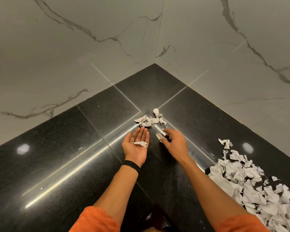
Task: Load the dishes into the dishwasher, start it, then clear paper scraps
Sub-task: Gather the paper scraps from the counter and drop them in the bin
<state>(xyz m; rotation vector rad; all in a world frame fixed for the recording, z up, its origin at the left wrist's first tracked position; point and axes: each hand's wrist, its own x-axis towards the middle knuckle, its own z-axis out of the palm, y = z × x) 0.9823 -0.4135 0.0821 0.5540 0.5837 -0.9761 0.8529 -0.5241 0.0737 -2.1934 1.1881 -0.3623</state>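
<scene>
White-grey paper scraps (pixel 149 120), torn and crumpled, lie in a small cluster at centre frame on the black granite countertop (pixel 57 148), near the corner of the marble-tiled walls (pixel 90 47). A far larger heap (pixel 251 185) spreads across the lower right. Our left hand (pixel 136 144) lies palm up just below the cluster, fingers straight, with a single scrap (pixel 141 144) resting loose on the palm. Our right hand (pixel 174 143), beside it and blurred, curls its fingertips round a second scrap (pixel 159 136), seemingly pinching it.
</scene>
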